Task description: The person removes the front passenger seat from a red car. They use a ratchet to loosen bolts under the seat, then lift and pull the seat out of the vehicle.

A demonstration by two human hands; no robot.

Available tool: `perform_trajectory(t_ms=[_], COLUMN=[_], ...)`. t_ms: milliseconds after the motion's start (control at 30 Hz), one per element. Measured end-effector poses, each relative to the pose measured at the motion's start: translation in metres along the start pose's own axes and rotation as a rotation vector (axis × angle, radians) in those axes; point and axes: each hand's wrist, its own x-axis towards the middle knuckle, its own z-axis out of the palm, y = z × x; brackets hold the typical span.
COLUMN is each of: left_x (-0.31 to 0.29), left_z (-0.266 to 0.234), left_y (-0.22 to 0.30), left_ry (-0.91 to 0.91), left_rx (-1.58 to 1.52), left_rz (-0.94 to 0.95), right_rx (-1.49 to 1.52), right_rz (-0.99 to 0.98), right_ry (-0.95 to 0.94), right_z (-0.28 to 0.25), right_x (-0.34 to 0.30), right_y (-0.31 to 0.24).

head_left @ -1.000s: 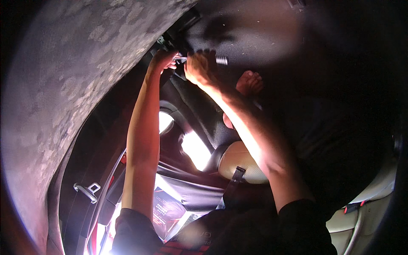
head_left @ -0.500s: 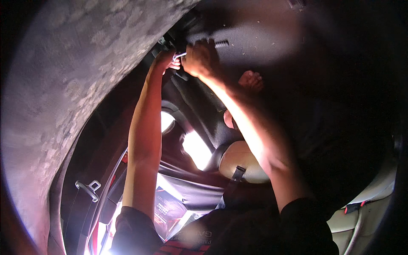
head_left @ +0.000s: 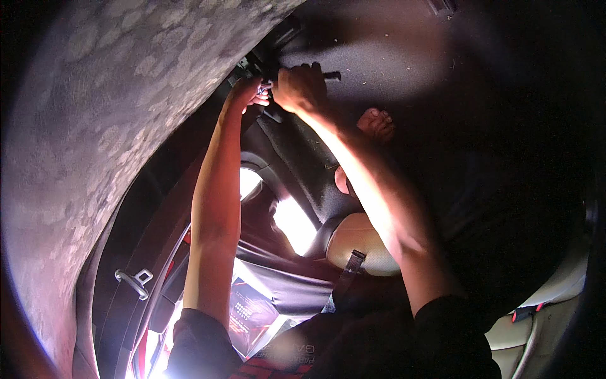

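My right hand is closed around a hand tool; its dark end sticks out to the right of my fist. To the left of the fist shows the tool's bright metal part; its exact kind cannot be made out. My left hand is right beside it, fingers curled at that metal part. Just beyond the left hand is a dark bracket-like fitting at the edge of the trim. What the metal tip touches is hidden.
I am inside a car. Patterned grey fabric curves along the left. A seat belt buckle tongue hangs at lower left. A bare foot rests on dark carpet, and a beige cushion-like piece lies below my right forearm.
My right fist and the tool have turned slightly, and the dark end now sits a little lower. The left hand stays in nearly the same place.
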Motion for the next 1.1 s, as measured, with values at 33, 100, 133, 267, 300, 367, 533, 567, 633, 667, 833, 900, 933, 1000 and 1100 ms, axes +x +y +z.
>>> perform_trajectory(t_ms=[33, 100, 133, 267, 300, 367, 533, 567, 633, 667, 833, 900, 933, 1000, 1100], left_x=[0.001, -0.005, -0.010, -0.026, -0.024, -0.019, -0.023, -0.022, -0.020, -0.021, -0.012, -0.013, -0.012, -0.021, -0.023], left_z=[0.001, 0.014, 0.020, 0.027, 0.000, 0.016, 0.014, 0.016, 0.018, 0.018, 0.005, 0.009, 0.008, 0.014, 0.008], left_y=[0.006, 0.012, 0.016, 0.043, 0.008, 0.027, 0.022, 0.020, 0.022, 0.027, 0.019, 0.011, 0.009, 0.019, 0.024], left_ry=[-0.002, 0.046, 0.072, 0.067, 0.062, 0.051, 0.016, 0.052, 0.064, 0.075, -0.038, 0.066, 0.125, 0.054, 0.040], left_rx=[0.048, 0.096, 0.121, 0.173, 0.170, 0.135, 0.012, 0.014, 0.010, 0.010, 0.119, 0.095, 0.079, 0.000, 0.107], left_rz=[-0.007, 0.113, 0.169, 0.153, 0.043, 0.032, -0.001, 0.044, 0.022, 0.013, -0.017, 0.020, 0.043, 0.034, 0.048], right_rx=[-0.004, 0.214, 0.119, 0.675, 0.794, 0.748, 0.125, -0.015, -0.084, -0.005, 0.708, 0.627, 0.461, 0.134, 0.040], right_rz=[-0.034, 0.013, -0.004, -0.057, -0.085, 0.114, 0.034, -0.022, -0.031, 0.010, -0.021, 0.183, 0.284, 0.090, -0.001], right_ry=[0.092, 0.050, 0.001, -0.263, -0.332, -0.196, 0.090, 0.093, 0.033, -0.027, -0.162, -0.275, -0.204, 0.086, 0.176], right_z=[0.016, 0.051, 0.085, 0.119, 0.096, 0.107, 0.010, 0.012, 0.031, 0.051, 0.113, 0.097, 0.087, 0.032, 0.016], right_x=[-0.006, -0.015, -0.023, -0.027, -0.032, -0.012, 0.000, -0.007, -0.026, -0.034, -0.031, -0.011, -0.002, -0.009, -0.016], right_y=[0.004, 0.014, 0.028, 0.031, 0.010, 0.034, 0.011, 0.001, -0.005, -0.004, 0.010, 0.021, 0.020, 0.019, -0.003])
